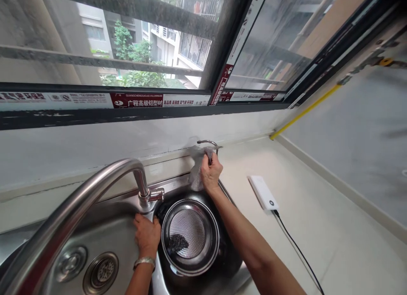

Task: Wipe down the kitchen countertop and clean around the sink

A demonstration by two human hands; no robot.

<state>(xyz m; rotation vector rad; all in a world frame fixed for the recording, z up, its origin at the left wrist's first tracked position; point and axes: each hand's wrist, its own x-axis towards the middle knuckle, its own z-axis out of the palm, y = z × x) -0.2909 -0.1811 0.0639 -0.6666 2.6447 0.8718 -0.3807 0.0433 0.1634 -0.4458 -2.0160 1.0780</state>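
Two grips in view | I have the right grip [210,173] clamped on a grey mesh cloth [197,172], against a small curved tap [208,142] | left grip [146,235] fingers apart, flat on the steel sink [104,218] — just beside the faucet base [149,201] | steel strainer bowl [190,237] in the basin, dark scourer [177,244] inside | white power bank [263,192] on the desk [318,227] to my right

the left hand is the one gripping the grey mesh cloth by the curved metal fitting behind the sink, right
No, that's the wrong hand. The head view shows the right hand gripping the grey mesh cloth by the curved metal fitting behind the sink. The left hand is lower down, by the base of the tap.
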